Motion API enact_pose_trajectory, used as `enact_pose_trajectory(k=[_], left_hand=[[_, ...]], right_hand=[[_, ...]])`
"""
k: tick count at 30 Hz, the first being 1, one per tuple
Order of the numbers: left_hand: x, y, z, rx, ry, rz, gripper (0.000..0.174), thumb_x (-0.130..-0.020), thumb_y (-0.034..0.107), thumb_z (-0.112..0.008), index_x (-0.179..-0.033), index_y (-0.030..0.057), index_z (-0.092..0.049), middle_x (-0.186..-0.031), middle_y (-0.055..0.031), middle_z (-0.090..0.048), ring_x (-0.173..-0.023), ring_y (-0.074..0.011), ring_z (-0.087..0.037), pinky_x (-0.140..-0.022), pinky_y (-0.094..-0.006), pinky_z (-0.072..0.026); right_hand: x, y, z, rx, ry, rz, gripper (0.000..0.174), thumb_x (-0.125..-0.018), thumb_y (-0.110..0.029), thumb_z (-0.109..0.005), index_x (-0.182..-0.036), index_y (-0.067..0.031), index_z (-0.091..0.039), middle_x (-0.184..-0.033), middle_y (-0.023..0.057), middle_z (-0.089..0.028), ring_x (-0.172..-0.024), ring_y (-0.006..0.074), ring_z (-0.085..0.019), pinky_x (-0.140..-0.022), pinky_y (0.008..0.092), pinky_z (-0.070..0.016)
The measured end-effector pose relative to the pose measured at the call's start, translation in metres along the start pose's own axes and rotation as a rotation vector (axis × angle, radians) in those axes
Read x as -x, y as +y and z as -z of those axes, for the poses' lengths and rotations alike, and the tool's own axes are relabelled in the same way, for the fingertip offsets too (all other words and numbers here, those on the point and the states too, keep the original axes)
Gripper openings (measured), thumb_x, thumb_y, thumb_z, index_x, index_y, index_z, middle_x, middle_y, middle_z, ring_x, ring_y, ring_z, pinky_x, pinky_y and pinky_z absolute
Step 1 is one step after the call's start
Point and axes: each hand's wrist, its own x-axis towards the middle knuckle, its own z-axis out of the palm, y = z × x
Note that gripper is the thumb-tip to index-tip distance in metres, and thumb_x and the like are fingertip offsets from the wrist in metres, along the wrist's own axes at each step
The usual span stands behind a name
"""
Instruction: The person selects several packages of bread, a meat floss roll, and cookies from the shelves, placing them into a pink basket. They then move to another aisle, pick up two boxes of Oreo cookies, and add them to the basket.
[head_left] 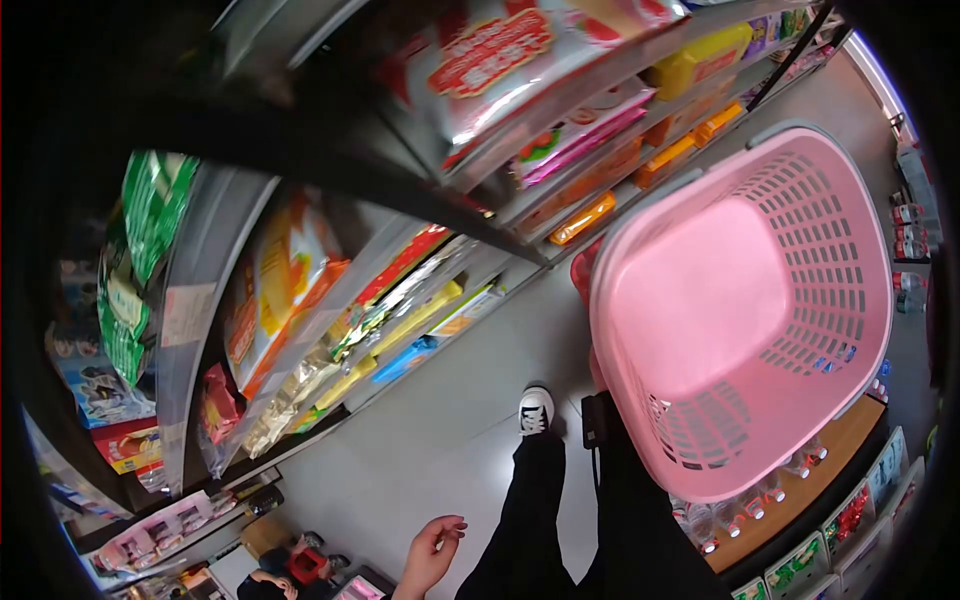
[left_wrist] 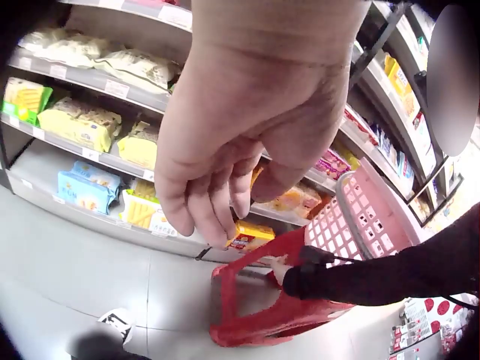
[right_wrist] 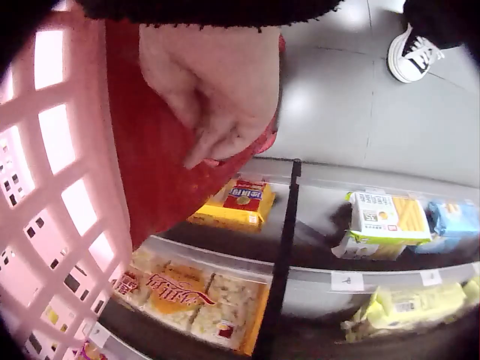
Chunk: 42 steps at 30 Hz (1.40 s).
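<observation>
In the head view my left hand (head_left: 430, 556) hangs low beside the legs, its fingers loosely bent and holding nothing. Up close in the left wrist view, the same hand (left_wrist: 244, 135) hangs with relaxed fingers before the shelves. My right hand (left_wrist: 280, 270) grips the red frame (left_wrist: 259, 326) beneath a pink basket (left_wrist: 352, 225). The right wrist view shows this hand (right_wrist: 214, 86) with fingers curled at the red frame (right_wrist: 142, 157), beside the basket's slotted wall (right_wrist: 82, 150). From above, the basket (head_left: 700, 300) looks empty and hides the right hand.
Shelves (head_left: 190, 330) of packaged snacks run along the left and top of the head view. Bottles (head_left: 735, 510) line a wooden ledge (head_left: 810, 500) at lower right. Grey floor (head_left: 400, 440) lies around a white-toed shoe (head_left: 536, 410). Further back at lower left is a person (head_left: 262, 587).
</observation>
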Motion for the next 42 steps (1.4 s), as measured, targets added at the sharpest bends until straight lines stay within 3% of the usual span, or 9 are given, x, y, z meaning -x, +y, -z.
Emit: enact_pose_trajectory(k=[10,14,20,24,26,28,37,40,42], left_hand=[[-0.009,-0.028,0.065,-0.043,-0.091,-0.002,0.021,-0.08,0.001,-0.045,-0.1,0.0012,-0.05,-0.089,-0.0078,-0.057,-0.083,-0.0133,-0.054,-0.073,-0.0243,-0.0427],[-0.006,-0.026,0.077,-0.079,-0.148,-0.051,0.021,-0.08,0.004,-0.045,-0.1,0.0015,-0.05,-0.089,-0.0078,-0.057,-0.083,-0.0132,-0.055,-0.072,-0.0244,-0.0428],[0.011,0.024,0.096,-0.319,-0.209,-0.289,0.027,-0.082,0.012,-0.046,-0.107,0.0028,-0.048,-0.093,-0.0076,-0.057,-0.082,-0.0128,-0.054,-0.072,-0.0252,-0.0428],[0.021,0.052,0.104,-0.23,-0.164,-0.466,0.028,-0.08,0.009,-0.046,-0.107,0.0017,-0.046,-0.093,-0.0099,-0.055,-0.084,-0.0158,-0.052,-0.073,-0.0262,-0.042],[0.032,0.076,0.109,-0.18,-0.186,-0.491,0.03,-0.081,0.009,-0.046,-0.11,0.0018,-0.045,-0.098,-0.0122,-0.054,-0.091,-0.018,-0.052,-0.077,-0.0282,-0.0416],[0.046,0.099,0.117,-0.208,-0.196,-0.561,0.03,-0.081,0.01,-0.046,-0.11,0.0023,-0.044,-0.099,-0.0124,-0.054,-0.093,-0.0181,-0.051,-0.077,-0.0286,-0.0416],[0.085,0.148,0.121,-0.13,-0.075,-0.784,0.03,-0.08,0.014,-0.051,-0.108,0.0031,-0.046,-0.095,-0.011,-0.055,-0.081,-0.017,-0.053,-0.071,-0.0286,-0.0428],[0.091,0.162,0.12,-0.12,0.017,-0.862,0.029,-0.081,0.016,-0.051,-0.107,0.0042,-0.047,-0.094,-0.0109,-0.055,-0.08,-0.0166,-0.054,-0.07,-0.0285,-0.0428],[0.115,0.19,0.129,-0.192,0.08,-0.835,0.031,-0.081,0.018,-0.051,-0.11,0.0056,-0.046,-0.097,-0.0116,-0.055,-0.08,-0.0169,-0.053,-0.07,-0.0285,-0.0428]], right_hand=[[0.047,0.119,0.006,0.44,-0.018,-0.114,0.023,-0.075,-0.009,-0.053,-0.098,-0.0036,-0.052,-0.088,0.0057,-0.055,-0.081,0.0162,-0.053,-0.067,0.027,-0.0423],[0.073,0.121,-0.021,0.66,-0.036,-0.086,0.023,-0.075,-0.008,-0.053,-0.097,-0.0029,-0.052,-0.085,0.0052,-0.055,-0.078,0.0148,-0.053,-0.065,0.0257,-0.0425],[0.166,0.113,-0.184,1.192,-0.344,-0.126,0.028,-0.079,-0.012,-0.05,-0.105,-0.0014,-0.049,-0.097,0.0059,-0.054,-0.086,0.0133,-0.05,-0.075,0.0247,-0.0401],[0.259,0.088,-0.318,1.166,-0.467,-0.125,0.025,-0.083,-0.014,-0.048,-0.105,-0.0014,-0.049,-0.097,0.0034,-0.053,-0.088,0.0105,-0.049,-0.078,0.0235,-0.0391],[0.277,0.082,-0.347,1.148,-0.533,-0.064,0.029,-0.083,-0.011,-0.047,-0.109,0.0004,-0.044,-0.104,0.0075,-0.052,-0.095,0.0131,-0.049,-0.082,0.0256,-0.039],[0.308,0.074,-0.387,1.366,-0.492,0.187,0.025,-0.082,-0.017,-0.051,-0.102,-0.0015,-0.051,-0.088,0.0061,-0.056,-0.082,0.0119,-0.052,-0.073,0.0243,-0.041],[0.333,0.041,-0.458,1.6,-0.872,0.435,0.033,-0.077,-0.013,-0.057,-0.106,-0.0009,-0.047,-0.099,0.0113,-0.052,-0.091,0.0189,-0.049,-0.078,0.0279,-0.0397],[0.325,0.03,-0.472,1.601,-0.909,0.113,0.028,-0.082,-0.012,-0.05,-0.108,-0.0009,-0.046,-0.102,0.0042,-0.052,-0.095,0.0107,-0.048,-0.082,0.024,-0.0376],[0.326,0.021,-0.487,1.663,-1.005,0.131,0.033,-0.082,-0.012,-0.049,-0.112,-0.0003,-0.042,-0.104,0.0079,-0.051,-0.095,0.0131,-0.048,-0.081,0.0257,-0.0387]])
